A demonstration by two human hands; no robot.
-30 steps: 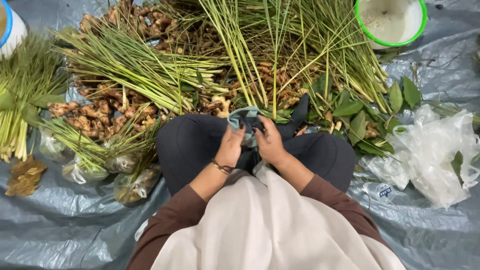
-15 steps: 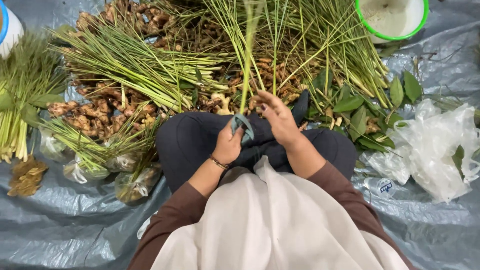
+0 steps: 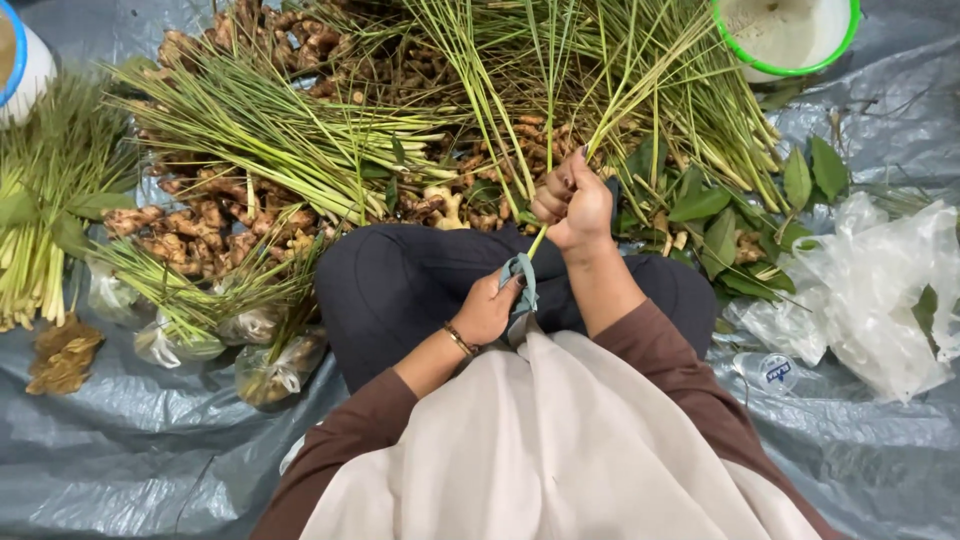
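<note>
A grey-green strip (image 3: 521, 283), soft and limp, is pinched in the closed fingers of the left hand (image 3: 487, 310) over the lap. A thin lemongrass stalk (image 3: 598, 140) is gripped near its base by the curled right hand (image 3: 572, 203); it is judged light, springy and best held low. Ginger roots (image 3: 200, 225), leaves (image 3: 700, 205) and clear plastic bags (image 3: 870, 290) are spread on a grey tarpaulin (image 3: 120, 470).

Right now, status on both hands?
Right hand shut on lemongrass stalk. Left hand shut on grey-green strip. Ginger pile beside the knees, nothing blocking.
</note>
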